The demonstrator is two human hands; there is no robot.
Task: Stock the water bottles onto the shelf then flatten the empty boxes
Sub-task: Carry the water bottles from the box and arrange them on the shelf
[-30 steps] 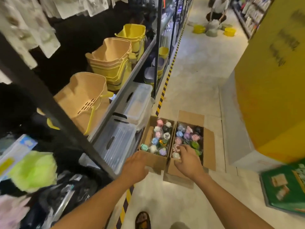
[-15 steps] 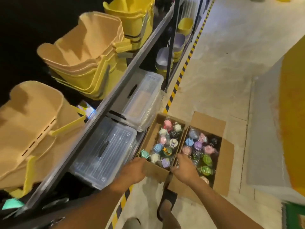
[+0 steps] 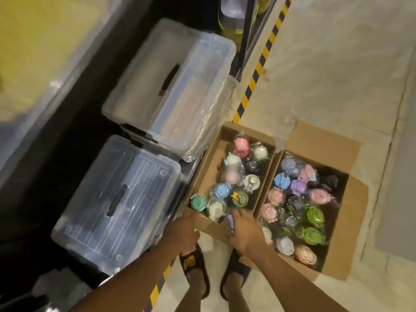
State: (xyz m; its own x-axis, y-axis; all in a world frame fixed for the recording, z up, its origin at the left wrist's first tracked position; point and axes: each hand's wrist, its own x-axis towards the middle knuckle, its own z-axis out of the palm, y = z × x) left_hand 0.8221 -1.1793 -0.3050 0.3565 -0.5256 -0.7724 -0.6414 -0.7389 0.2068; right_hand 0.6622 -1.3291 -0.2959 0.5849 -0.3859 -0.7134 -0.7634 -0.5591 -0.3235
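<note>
Bottles crowd both open boxes on the floor. The left box and right box look full, so stocking seems barely begun and flattening waits. Left hand curls over the left box's near corner; right hand reaches across its near wall, grip unclear.

Two open boxes of water bottles sit side by side on the floor, right of two storage bins.
</note>
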